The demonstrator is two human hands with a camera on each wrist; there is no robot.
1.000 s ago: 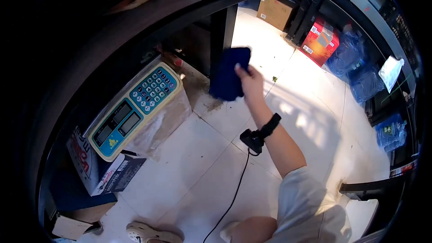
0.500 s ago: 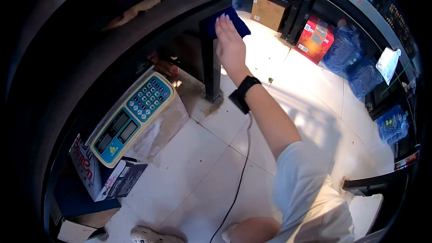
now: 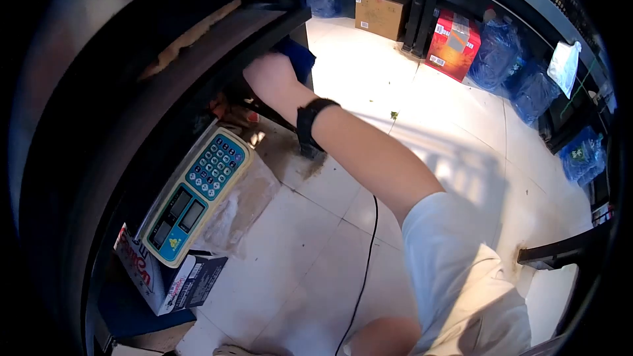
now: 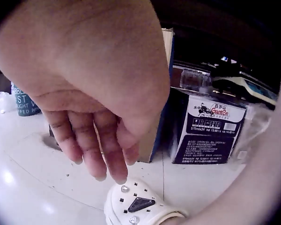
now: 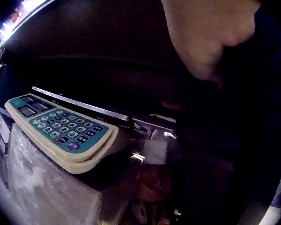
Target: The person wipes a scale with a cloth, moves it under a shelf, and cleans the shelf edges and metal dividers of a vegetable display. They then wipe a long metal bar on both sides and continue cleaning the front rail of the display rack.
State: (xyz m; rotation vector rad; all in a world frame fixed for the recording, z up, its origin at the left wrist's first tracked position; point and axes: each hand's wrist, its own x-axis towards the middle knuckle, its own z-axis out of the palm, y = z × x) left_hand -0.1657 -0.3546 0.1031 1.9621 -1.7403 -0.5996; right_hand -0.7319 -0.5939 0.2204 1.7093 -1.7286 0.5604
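My right hand (image 3: 271, 80) is at the dark table's corner, just under the edge of its top, with a dark blue cloth (image 3: 298, 59). The cloth shows beyond the knuckles, against the upper part of the table leg; the fingertips are hidden. In the right wrist view the same hand (image 5: 213, 42) appears at the top, curled, with the dark cloth in shadow beside it. My left hand (image 4: 93, 93) hangs loosely above the floor, fingers relaxed and holding nothing, over a white clog (image 4: 138, 206).
Below the table, a scale (image 3: 198, 194) with a blue keypad rests on a plastic-wrapped block (image 3: 241, 214). A printed carton (image 3: 198, 283) stands beside it. Along the far side are a brown box (image 3: 381, 13), a red box (image 3: 453, 46) and blue water bottles (image 3: 494, 53).
My right hand and the cloth have moved left and up from beside the table leg, over the corner, then in under the table edge. The head view has shifted slightly.
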